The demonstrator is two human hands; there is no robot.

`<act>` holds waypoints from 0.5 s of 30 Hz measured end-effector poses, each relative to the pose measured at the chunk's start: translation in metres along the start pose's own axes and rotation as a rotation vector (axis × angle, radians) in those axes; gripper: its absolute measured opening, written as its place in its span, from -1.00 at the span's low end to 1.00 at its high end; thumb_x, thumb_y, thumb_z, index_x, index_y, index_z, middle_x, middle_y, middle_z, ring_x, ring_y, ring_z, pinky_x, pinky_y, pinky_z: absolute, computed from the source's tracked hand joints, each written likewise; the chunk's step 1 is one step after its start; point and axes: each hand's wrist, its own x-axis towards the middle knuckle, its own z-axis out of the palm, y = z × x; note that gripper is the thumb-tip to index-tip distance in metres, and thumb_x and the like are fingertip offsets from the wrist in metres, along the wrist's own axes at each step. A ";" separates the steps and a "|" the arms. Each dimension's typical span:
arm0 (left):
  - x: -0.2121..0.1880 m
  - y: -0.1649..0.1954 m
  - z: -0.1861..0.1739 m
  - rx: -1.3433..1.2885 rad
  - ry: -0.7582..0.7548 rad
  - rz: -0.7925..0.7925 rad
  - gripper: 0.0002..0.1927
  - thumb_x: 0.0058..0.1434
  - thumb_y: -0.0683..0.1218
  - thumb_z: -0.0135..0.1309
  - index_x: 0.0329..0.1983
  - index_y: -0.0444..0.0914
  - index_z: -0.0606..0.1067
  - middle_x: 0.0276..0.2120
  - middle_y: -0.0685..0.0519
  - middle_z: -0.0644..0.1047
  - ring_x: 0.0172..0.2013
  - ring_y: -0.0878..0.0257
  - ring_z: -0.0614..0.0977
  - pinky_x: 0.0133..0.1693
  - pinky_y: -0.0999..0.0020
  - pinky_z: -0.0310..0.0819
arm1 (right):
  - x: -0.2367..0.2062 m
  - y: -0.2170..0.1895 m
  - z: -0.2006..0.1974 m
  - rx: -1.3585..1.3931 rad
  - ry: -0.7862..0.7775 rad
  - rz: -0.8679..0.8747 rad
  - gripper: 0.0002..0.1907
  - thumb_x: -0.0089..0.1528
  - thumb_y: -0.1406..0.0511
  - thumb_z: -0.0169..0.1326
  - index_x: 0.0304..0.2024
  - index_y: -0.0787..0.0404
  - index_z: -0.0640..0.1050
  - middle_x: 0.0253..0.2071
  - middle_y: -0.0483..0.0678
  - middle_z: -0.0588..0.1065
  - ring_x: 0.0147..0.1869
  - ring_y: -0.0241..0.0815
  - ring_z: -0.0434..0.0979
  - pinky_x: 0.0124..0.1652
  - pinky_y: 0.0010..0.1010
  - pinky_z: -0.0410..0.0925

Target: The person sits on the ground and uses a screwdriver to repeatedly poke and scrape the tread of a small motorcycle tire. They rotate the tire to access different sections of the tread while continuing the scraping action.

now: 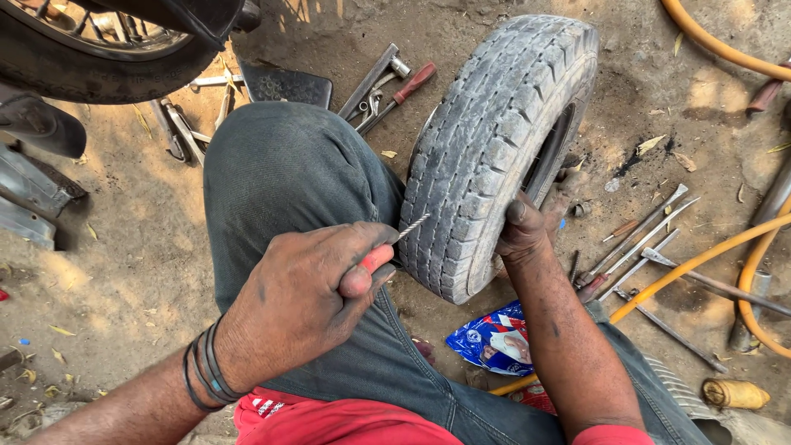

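A worn grey tyre (494,140) stands upright on the dirt, leaning against my knee in dark jeans (288,173). My left hand (309,292) is closed around a red-handled tool (377,259) whose twisted metal tip (412,225) points at the tyre's tread, just short of it. Dark bands circle that wrist. My right hand (527,227) grips the tyre's sidewall edge, thumb on the tread, steadying it.
Several long metal rods and levers (643,243) lie to the right. Orange hoses (725,247) curve across the right side. Wrenches and a red-handled screwdriver (395,86) lie behind the tyre. A blue wrapper (490,338) lies by my leg; another wheel (91,49) stands top left.
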 end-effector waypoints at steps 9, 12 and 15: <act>0.026 -0.002 -0.015 -0.030 -0.267 0.003 -0.77 0.13 -0.12 0.27 -0.23 -0.29 0.50 -0.45 -0.08 0.59 -0.34 -0.03 0.69 -0.34 0.15 0.55 | -0.010 0.003 0.003 -0.009 -0.026 0.052 0.15 -0.07 0.09 0.54 0.40 0.44 0.29 0.25 0.22 0.47 0.29 0.17 0.52 0.26 0.04 0.39; 0.032 0.002 -0.010 0.027 -0.335 -0.008 -0.80 0.17 -0.11 0.24 -0.29 -0.28 0.46 -0.51 -0.08 0.54 -0.35 -0.07 0.67 -0.36 0.10 0.52 | -0.014 0.003 0.000 0.008 -0.059 0.073 0.16 -0.08 0.09 0.55 0.41 0.44 0.29 0.25 0.23 0.48 0.29 0.18 0.52 0.27 0.07 0.39; 0.033 0.006 -0.004 0.095 -0.368 0.044 -0.80 0.14 -0.14 0.21 -0.30 -0.28 0.41 -0.53 -0.07 0.51 -0.37 -0.09 0.64 -0.36 0.03 0.48 | -0.015 0.000 0.001 0.013 -0.045 0.086 0.17 -0.09 0.08 0.55 0.42 0.42 0.28 0.27 0.20 0.47 0.31 0.16 0.50 0.28 0.06 0.37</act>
